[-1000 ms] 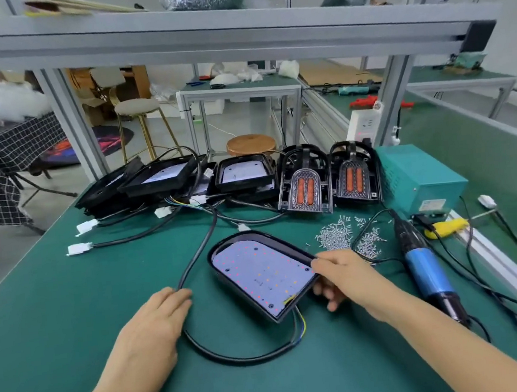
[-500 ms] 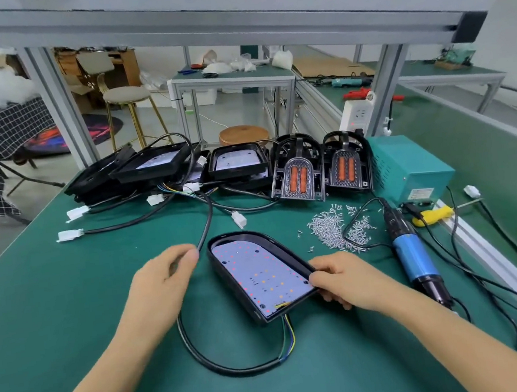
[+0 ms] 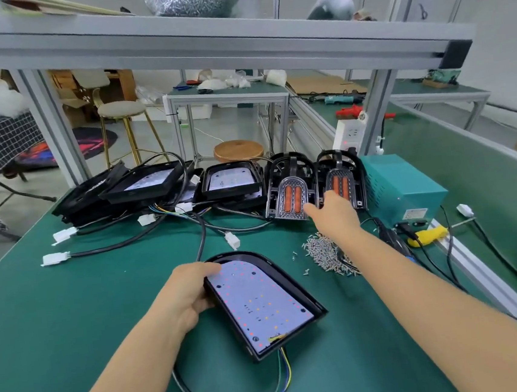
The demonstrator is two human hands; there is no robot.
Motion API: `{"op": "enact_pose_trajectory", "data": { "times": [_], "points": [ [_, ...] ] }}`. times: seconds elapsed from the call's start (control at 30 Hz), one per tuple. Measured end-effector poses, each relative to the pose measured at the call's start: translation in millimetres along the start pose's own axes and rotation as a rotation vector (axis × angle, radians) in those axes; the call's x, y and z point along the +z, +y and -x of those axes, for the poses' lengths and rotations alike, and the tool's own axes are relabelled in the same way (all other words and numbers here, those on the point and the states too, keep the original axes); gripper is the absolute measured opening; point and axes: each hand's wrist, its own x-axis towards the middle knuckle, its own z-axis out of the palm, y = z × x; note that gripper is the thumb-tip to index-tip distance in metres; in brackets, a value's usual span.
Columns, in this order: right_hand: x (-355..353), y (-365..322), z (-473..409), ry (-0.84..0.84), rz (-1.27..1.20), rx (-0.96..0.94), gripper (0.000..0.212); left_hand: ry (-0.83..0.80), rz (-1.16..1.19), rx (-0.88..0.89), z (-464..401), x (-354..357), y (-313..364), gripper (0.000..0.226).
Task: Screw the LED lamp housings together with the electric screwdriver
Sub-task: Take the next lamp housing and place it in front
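Two hands — left (image 3: 188, 292) grips lamp housing (image 3: 262, 303), rounded end away — right (image 3: 331, 212) spread.

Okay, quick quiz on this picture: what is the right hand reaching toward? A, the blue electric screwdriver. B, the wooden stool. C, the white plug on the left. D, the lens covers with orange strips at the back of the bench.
D: the right hand is stretched out to the lens covers, while the electric screwdriver lies untouched beside the arm.
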Motion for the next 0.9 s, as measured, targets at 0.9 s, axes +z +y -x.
{"op": "enact_pose_trajectory", "data": {
  "times": [0.9],
  "points": [
    [-23, 23, 131, -0.099, -0.249, -0.408, 0.02, -0.203, 0.587, -0.057, 15, 0, -6, 0.063]
  ]
}}
